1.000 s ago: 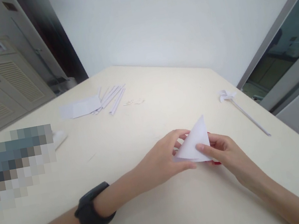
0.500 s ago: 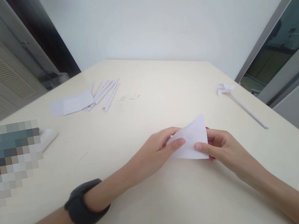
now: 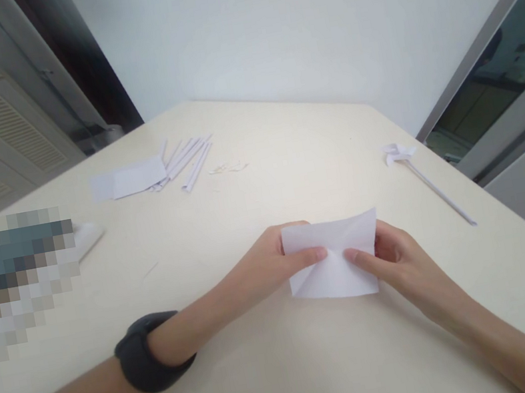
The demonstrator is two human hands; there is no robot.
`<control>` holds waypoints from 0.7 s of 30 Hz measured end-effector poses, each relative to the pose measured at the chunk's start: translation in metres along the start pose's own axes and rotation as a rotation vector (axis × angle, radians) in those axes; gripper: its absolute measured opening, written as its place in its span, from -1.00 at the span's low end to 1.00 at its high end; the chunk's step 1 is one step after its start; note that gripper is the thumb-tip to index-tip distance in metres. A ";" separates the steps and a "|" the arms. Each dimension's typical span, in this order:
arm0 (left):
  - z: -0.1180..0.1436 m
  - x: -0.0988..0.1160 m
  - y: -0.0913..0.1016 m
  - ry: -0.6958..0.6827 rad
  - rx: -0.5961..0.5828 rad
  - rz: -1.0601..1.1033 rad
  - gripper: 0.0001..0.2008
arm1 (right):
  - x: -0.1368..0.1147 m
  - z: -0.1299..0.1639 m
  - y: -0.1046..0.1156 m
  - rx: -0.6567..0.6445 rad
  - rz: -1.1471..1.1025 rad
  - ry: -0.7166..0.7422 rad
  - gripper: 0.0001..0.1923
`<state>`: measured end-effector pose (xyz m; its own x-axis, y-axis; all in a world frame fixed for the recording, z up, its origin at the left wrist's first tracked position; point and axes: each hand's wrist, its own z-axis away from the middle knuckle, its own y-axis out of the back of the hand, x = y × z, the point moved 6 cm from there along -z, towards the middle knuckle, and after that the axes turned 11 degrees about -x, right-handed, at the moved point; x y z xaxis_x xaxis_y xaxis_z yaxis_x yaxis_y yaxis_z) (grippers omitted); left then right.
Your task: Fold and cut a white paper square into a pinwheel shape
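Note:
A white sheet of paper (image 3: 336, 282), roughly square with diagonal creases, is held up between both hands above the table's near part. My left hand (image 3: 290, 256) pinches its left side, thumb on the front near the middle and fingers behind. From the other side my right hand (image 3: 387, 256) grips the paper the same way, its thumb close to the crossing of the creases. The fingers behind the sheet are mostly hidden. A dark band (image 3: 151, 355) circles my left wrist.
A paper pinwheel (image 3: 400, 153) on a rolled paper stick lies at the right. Farther back left are flat paper sheets (image 3: 137, 176), several rolled paper sticks (image 3: 187, 159) and small scraps (image 3: 228, 168). A blurred-out object (image 3: 7, 275) occupies the left edge of the white table (image 3: 283, 369).
The paper has gone from folded into a triangle-like shape to opened out, showing its creases. Both hands keep hold of it in nearly the same place.

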<state>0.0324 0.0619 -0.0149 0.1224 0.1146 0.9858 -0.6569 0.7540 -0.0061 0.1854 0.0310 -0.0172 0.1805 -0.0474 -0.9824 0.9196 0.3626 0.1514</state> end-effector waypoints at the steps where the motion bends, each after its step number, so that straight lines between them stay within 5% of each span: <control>1: 0.000 0.001 0.000 0.006 -0.013 -0.001 -0.74 | 0.000 0.000 0.000 -0.004 -0.002 0.008 -0.75; 21: 0.000 0.003 0.000 0.034 0.043 0.022 -0.76 | -0.009 0.004 -0.004 0.003 0.124 0.078 -0.83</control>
<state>0.0326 0.0625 -0.0117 0.1330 0.1532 0.9792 -0.6907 0.7228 -0.0193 0.1818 0.0267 -0.0083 0.2654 0.0702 -0.9616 0.8928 0.3585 0.2726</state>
